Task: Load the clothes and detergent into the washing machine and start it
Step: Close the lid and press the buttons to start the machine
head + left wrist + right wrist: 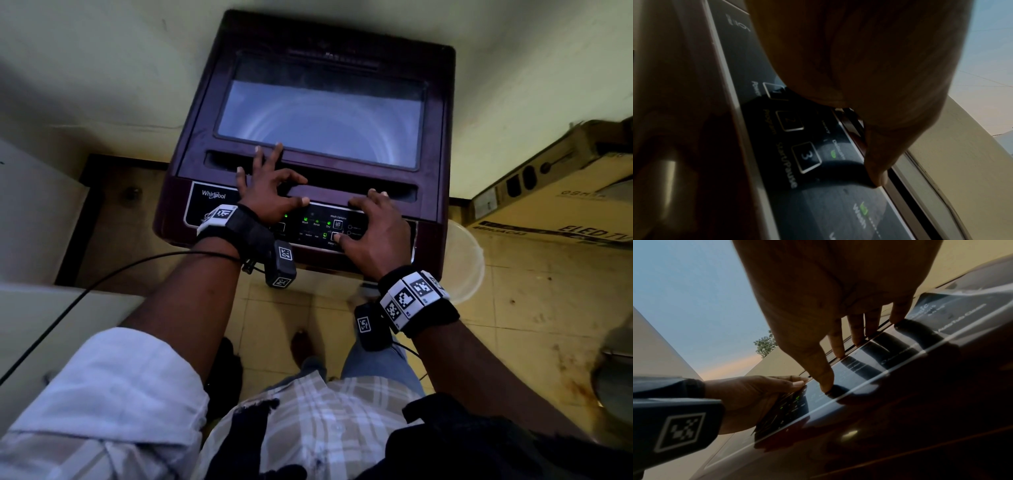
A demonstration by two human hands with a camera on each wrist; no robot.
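while lid (318,116) shut, both hands on ctrl panel (308,228)

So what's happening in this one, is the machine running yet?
A person stands at a maroon top-load washing machine with its glass lid shut. Both hands rest on the control panel: the left hand spread over the panel's left part and the lid edge, the right hand with its thumb on a button near the water-level lights. Green lights glow, including Wash. The Start/Pause button is untouched; whether a cycle runs cannot be told.

Dim room, glare on lid window (318,126), wrist views dark, perhaps motion-blurred
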